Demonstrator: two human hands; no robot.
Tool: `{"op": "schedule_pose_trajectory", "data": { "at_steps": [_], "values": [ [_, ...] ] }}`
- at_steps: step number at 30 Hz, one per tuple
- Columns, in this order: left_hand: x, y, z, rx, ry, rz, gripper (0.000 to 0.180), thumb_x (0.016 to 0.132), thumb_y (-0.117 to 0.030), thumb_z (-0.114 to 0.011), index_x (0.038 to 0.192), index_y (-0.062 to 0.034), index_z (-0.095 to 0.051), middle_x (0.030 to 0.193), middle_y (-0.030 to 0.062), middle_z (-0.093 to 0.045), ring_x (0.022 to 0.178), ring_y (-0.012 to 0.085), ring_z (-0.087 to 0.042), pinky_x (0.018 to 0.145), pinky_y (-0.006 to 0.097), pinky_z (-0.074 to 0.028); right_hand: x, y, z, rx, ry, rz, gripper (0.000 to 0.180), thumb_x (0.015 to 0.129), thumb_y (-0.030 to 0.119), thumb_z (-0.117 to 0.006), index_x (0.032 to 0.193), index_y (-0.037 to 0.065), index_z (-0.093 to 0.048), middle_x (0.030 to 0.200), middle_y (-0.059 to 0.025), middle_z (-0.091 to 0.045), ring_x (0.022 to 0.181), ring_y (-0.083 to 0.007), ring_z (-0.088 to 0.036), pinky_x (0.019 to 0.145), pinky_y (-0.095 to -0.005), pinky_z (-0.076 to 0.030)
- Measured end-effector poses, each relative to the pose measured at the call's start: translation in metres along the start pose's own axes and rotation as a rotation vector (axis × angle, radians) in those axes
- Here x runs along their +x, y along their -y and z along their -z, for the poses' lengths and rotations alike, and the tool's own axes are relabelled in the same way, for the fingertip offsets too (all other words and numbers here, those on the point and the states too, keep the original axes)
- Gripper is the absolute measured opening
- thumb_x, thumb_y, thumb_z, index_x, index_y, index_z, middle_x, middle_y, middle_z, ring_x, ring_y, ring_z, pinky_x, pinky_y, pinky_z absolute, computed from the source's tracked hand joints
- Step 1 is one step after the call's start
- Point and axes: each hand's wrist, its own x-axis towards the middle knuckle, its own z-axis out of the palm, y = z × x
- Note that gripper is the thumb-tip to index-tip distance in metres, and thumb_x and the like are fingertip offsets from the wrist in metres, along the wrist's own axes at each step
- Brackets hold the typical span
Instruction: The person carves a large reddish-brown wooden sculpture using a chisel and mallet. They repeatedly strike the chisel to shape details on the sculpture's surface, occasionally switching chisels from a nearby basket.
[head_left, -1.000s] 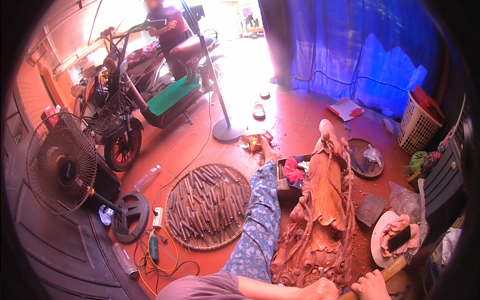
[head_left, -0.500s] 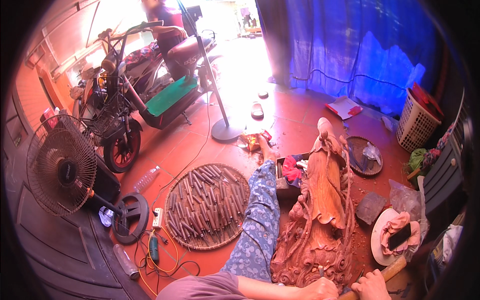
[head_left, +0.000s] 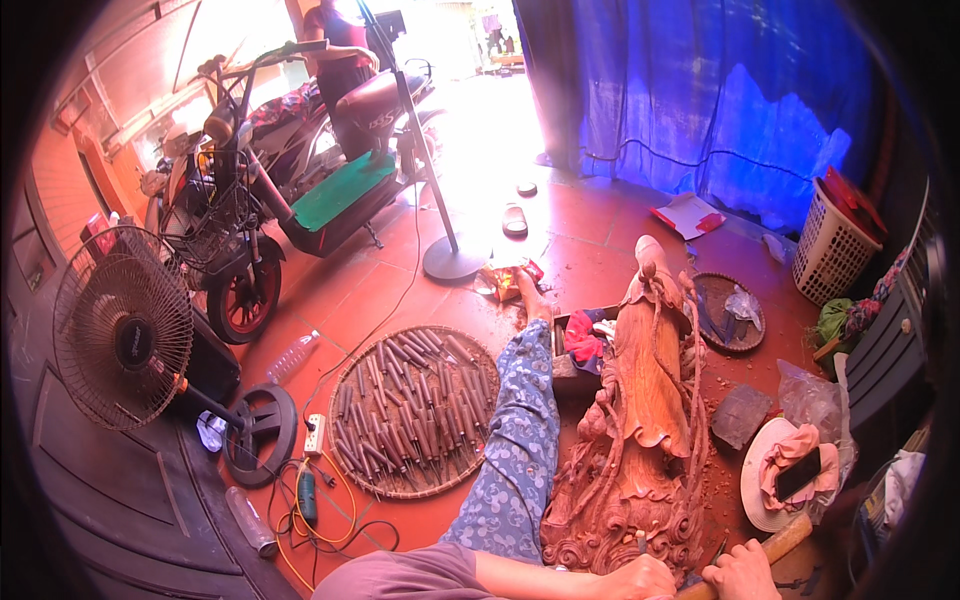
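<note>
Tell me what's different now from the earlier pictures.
The person beyond the scooter has lowered one hand, shifting it toward the picture's right. Nothing was visibly taken hold of or let go. Unchanged: the left hand by the base of the carved statue, the right hand at the wooden bar, the round tray of tools.

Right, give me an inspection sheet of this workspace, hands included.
Surface: red tiled floor, speckled in places.
Job's things: carved wooden figure; woven tray of handled tools.
Clutter: phone on pale hat; two clear bottles.
Hands: left hand at the figure's base, right hand at wooden bar; fingers curled, grips unclear.
Cables: yellow cord looped near power strip.
Surroundings: fan, parked bike, blue curtain, another person.
</note>
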Motion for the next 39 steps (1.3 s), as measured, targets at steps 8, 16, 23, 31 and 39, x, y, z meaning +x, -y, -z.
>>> {"op": "schedule_pose_trajectory", "data": {
  "at_steps": [8, 16, 23, 31, 39],
  "values": [
    [-0.005, 0.002, 0.0, 0.003, 0.006, 0.001, 0.013, 0.088, -0.015, -0.073, 0.081, -0.0048, -0.067, 0.083, 0.0064, -0.065, 0.074, 0.0217, -0.059, 0.063, 0.037, -0.051, -0.001, 0.0, -0.003, -0.006, 0.016, -0.015, 0.009, 0.076, 0.013, -0.054, 0.08, 0.015, -0.062, 0.081, -0.0077, -0.06, 0.088, -0.0264, -0.056, 0.083, -0.0408, -0.04],
    [-0.008, -0.003, -0.015, 0.565, -0.153, 0.375, 0.021, 0.09, -0.019, -0.064, 0.076, -0.0045, -0.06, 0.077, 0.0088, -0.059, 0.07, 0.0272, -0.057, 0.062, 0.04, -0.047, -0.002, 0.0, -0.005, 0.018, 0.025, -0.014, 0.01, 0.076, 0.012, -0.054, 0.081, 0.014, -0.062, 0.082, -0.0082, -0.06, 0.088, -0.0267, -0.056, 0.083, -0.041, -0.04],
    [0.16, -0.138, -0.041, 2.602, -0.888, 0.978, 0.053, 0.091, -0.047, -0.055, 0.11, 0.0019, -0.047, 0.075, 0.0086, -0.059, 0.067, 0.0222, -0.057, 0.064, 0.035, -0.047, -0.003, 0.005, 0.0, 0.018, 0.011, -0.023, 0.007, 0.074, 0.012, -0.055, 0.079, 0.013, -0.059, 0.081, -0.0092, -0.058, 0.087, -0.0271, -0.055, 0.083, -0.0409, -0.041],
    [0.342, -0.22, -0.01, 3.267, -0.782, 0.418, 0.097, 0.085, -0.039, -0.074, 0.149, 0.0098, -0.02, 0.073, 0.001, -0.056, 0.065, 0.0071, -0.051, 0.058, 0.021, -0.04, -0.003, 0.004, -0.005, 0.041, -0.046, 0.014, 0.008, 0.074, 0.012, -0.054, 0.08, 0.013, -0.06, 0.081, -0.0097, -0.058, 0.086, -0.028, -0.055, 0.084, -0.0419, -0.041],
    [0.249, -0.172, -0.039, 2.873, -0.932, 0.743, 0.1, 0.082, -0.024, -0.08, 0.148, 0.0121, -0.015, 0.065, 0.0005, -0.059, 0.058, 0.0055, -0.052, 0.057, 0.021, -0.044, -0.005, 0.006, -0.01, -0.068, 0.034, 0.005, 0.005, 0.076, 0.016, -0.06, 0.071, 0.015, -0.061, 0.071, -0.0046, -0.057, 0.08, -0.0225, -0.055, 0.081, -0.0371, -0.038]
  ]
}}
